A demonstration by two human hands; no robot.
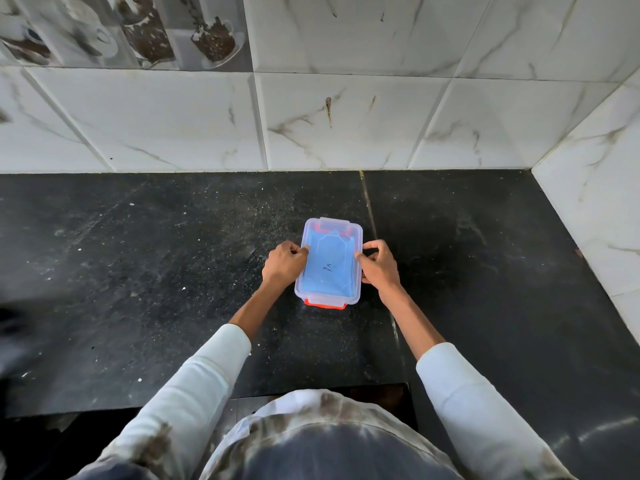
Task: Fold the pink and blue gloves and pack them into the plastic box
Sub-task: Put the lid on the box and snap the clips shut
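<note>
Plastic box (pixel 328 265) mid-counter (pixel 138 271), nearer the back edge, clear lid on, blue glove (pixel 329 268) flat inside; pink glove not visible. Left hand (pixel 282 263) and right hand (pixel 379 266) at the long sides, each grip curled and pinching the lid rim. Looks like closing stage. Best to press both sides down evenly, keep box square on counter, then snap the red clips (pixel 325 304) at the near and far ends.
</note>
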